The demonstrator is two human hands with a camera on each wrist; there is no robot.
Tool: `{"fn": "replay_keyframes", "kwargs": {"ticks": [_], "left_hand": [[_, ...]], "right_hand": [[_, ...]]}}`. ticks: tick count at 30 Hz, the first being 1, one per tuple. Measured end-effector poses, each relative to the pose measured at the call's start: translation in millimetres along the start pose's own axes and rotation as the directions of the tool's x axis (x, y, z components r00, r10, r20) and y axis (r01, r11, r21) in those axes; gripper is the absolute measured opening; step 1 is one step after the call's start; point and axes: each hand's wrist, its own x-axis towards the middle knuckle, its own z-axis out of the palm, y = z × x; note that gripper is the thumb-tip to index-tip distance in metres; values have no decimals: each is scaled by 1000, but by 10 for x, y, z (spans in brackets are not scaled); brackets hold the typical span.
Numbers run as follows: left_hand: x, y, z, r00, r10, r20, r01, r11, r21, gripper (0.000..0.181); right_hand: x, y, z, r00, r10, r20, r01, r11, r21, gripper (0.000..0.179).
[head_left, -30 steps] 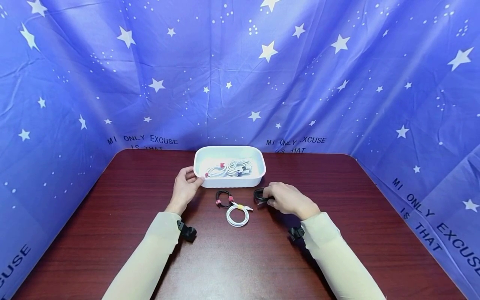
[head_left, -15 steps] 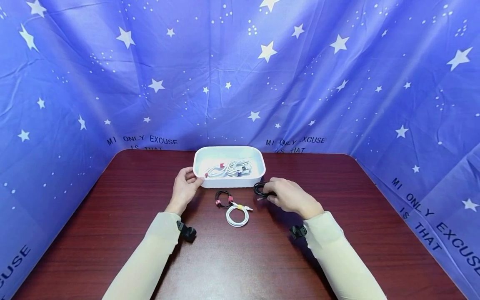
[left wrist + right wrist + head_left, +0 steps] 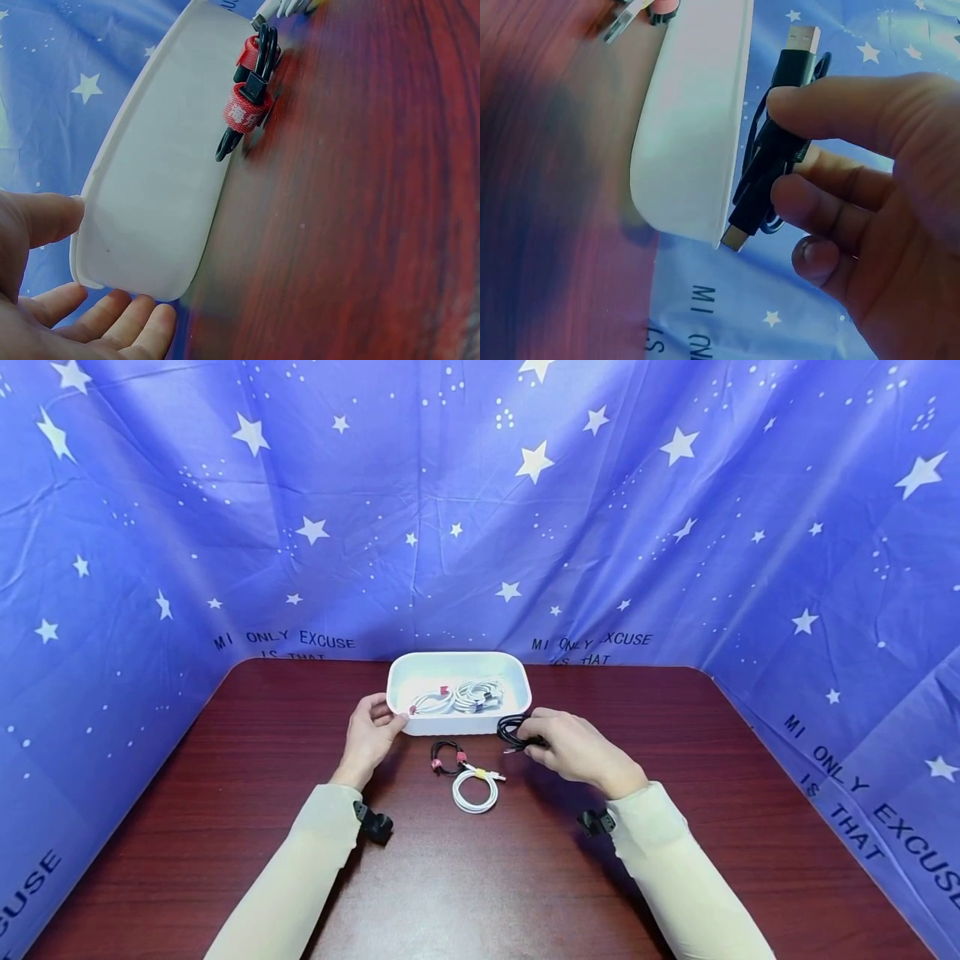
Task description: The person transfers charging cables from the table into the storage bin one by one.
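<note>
My right hand (image 3: pixel 577 745) pinches a coiled black USB cable (image 3: pixel 512 729) between thumb and fingers, just off the box's front right corner. In the right wrist view the cable (image 3: pixel 769 154) shows a wide metal USB plug at one end and a smaller one at the other. At the front left corner of the white plastic box (image 3: pixel 450 725), my left hand (image 3: pixel 367 735) holds on, thumb (image 3: pixel 56 216) at the rim and fingers round the end. Inside lie coiled white cables (image 3: pixel 477 695), one with red straps (image 3: pixel 445 692).
In front of the box, a small black cable (image 3: pixel 447 758) with red straps lies on the dark red wooden table (image 3: pixel 465 893). A white cable coil (image 3: pixel 475 793) with a yellow strap touches it. Blue star-patterned cloth (image 3: pixel 420 485) surrounds the table's back and sides.
The right hand has lifted the black USB cable from the table and brought it slightly back and left, near the box's corner. My left hand and the box stay put.
</note>
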Motion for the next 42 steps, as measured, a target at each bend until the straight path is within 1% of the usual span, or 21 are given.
{"fn": "replay_keyframes", "kwargs": {"ticks": [4,13,23,28,33,42], "left_hand": [[-8,-1,-1,1000,-8,3,8,1000,-7,55],[2,11,-6,1000,-12,9,12,1000,-7,56],[1,32,9,1000,-1,10,1,1000,-10,56],[3,22,-11,1000,-6,7,6,1000,-6,57],[7,29,-28,1000,-4,2,4,1000,-6,56],[7,16,-11,1000,-7,9,7,1000,-25,56]], "right_hand": [[9,-37,-17,1000,-10,-14,10,1000,0,16],[61,-34,-26,997,-50,-66,49,999,-17,16],[191,-32,-24,994,-83,-75,80,996,-35,15],[315,-64,-36,994,-90,-55,88,995,-48,16],[490,-117,-88,994,-99,-53,97,994,-51,16],[776,-169,-166,996,-87,12,87,995,-41,17]]}}
